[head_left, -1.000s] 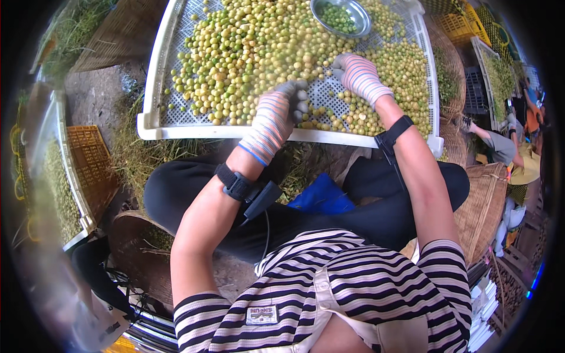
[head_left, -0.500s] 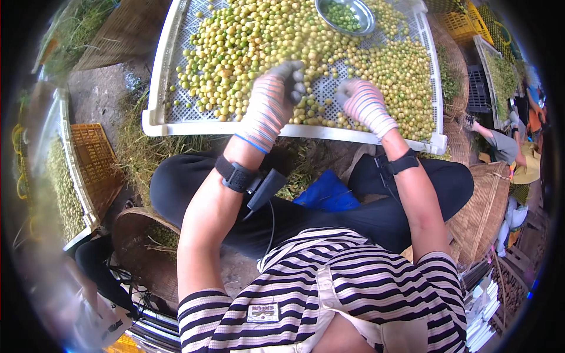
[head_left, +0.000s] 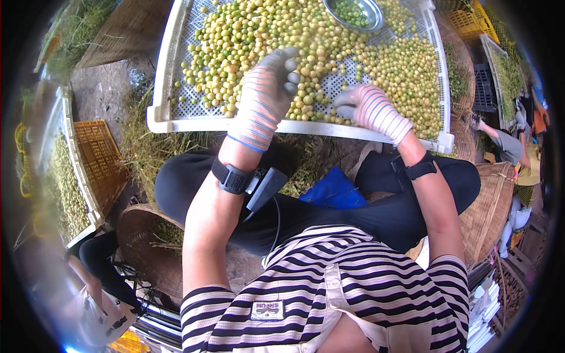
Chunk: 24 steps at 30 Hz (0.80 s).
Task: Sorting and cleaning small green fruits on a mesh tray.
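1. Ground: bare earth [head_left: 106,94], strewn with dry grass [head_left: 141,153] at 9 o'clock.
2. Orange plastic crate [head_left: 100,159] at 9 o'clock; yellow crate [head_left: 471,20] at 1 o'clock.
3. Woven baskets: one [head_left: 147,247] at 8 o'clock, one [head_left: 491,206] at 3 o'clock.
4. Bright daylight, outdoors.
5. Another person [head_left: 506,132] sits at 2 o'clock.

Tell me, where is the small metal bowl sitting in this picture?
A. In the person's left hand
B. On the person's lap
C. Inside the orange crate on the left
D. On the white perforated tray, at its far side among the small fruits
D: the metal bowl rests on the far part of the white tray, ringed by yellow-green fruits, beyond both gloved hands.
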Available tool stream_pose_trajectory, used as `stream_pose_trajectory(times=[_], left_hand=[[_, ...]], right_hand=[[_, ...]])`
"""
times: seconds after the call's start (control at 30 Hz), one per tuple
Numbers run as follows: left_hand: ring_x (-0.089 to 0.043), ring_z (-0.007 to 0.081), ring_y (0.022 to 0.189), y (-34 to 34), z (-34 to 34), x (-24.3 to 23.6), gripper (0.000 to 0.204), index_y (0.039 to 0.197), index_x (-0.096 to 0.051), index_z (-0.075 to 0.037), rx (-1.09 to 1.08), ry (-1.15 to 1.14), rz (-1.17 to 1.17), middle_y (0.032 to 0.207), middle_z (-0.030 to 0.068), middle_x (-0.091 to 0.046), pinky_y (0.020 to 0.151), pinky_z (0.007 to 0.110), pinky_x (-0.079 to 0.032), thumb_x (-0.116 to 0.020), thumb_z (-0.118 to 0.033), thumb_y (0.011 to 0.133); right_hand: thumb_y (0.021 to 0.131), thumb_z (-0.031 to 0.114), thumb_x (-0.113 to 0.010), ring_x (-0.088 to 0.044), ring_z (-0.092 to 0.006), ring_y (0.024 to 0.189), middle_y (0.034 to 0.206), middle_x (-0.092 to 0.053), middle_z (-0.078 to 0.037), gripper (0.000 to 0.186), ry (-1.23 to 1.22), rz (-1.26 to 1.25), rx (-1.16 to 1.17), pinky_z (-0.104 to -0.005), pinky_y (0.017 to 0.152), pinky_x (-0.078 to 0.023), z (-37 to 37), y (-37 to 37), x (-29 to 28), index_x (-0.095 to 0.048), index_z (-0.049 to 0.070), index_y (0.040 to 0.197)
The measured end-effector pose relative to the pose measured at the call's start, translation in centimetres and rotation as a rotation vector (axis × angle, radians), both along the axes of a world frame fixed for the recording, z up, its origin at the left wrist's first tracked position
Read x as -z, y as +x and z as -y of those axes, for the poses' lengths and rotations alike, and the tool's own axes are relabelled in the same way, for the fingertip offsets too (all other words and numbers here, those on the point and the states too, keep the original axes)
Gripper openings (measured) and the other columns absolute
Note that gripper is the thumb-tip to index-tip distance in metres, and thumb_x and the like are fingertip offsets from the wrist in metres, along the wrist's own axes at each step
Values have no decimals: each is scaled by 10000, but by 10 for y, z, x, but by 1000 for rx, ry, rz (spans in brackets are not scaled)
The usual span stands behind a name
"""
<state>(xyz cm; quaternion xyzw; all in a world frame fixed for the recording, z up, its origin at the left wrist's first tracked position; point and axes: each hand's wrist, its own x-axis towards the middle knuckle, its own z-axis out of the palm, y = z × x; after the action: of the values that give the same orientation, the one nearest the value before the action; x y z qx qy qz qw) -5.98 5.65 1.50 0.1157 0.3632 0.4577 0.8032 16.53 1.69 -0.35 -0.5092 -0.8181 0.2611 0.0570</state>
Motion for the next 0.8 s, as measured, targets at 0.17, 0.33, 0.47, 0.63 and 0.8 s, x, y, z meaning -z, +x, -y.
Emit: stream_pose_trajectory(times=[0.17, 0.33, 0.47, 0.63, 0.8], left_hand=[[-473, 94, 598, 7, 2, 7, 264, 1042, -586, 3, 16, 15, -34, 742, -6, -529, 516, 186, -373, -510, -217, 917], [-473, 88, 580, 1, 4, 17, 285, 1067, -583, -4, 15, -1, -78, 705, -22, -519, 498, 189, -374, -543, -233, 902], [-472, 91, 592, 3, 7, 24, 276, 1060, -576, -7, 53, -1, -77, 716, -15, -519, 509, 189, -375, -526, -236, 914], [-454, 79, 593, 7, 10, 26, 247, 1043, -583, -32, 78, -28, -111, 717, -31, -522, 498, 188, -360, -494, -238, 939], [-475, 84, 585, 9, 12, 34, 245, 1040, -591, -36, 119, -47, -154, 718, -29, -531, 494, 191, -360, -494, -236, 936]], right_hand=[[726, 192, -587, -637, -337, 732, 745, -645, -171, 175, -168, 371, 0, -425, 662, -499, -9, -61, 3, -690, 80, 812], [727, 256, -604, -616, -333, 674, 701, -628, -164, 207, -352, 238, 50, -422, 631, -486, -19, -57, 3, -683, 83, 809], [742, 226, -601, -614, -311, 658, 683, -624, -148, 153, -248, 243, -44, -413, 614, -477, -15, -54, 2, -679, 108, 802], [735, 131, -580, -620, -315, 663, 729, -647, -126, 132, -243, 179, -191, -402, 605, -489, -16, -44, 5, -685, 122, 816], [739, 97, -569, -625, -333, 685, 686, -624, -129, 124, -53, 391, -332, -421, 620, -497, -12, -45, 0, -664, 94, 819]])
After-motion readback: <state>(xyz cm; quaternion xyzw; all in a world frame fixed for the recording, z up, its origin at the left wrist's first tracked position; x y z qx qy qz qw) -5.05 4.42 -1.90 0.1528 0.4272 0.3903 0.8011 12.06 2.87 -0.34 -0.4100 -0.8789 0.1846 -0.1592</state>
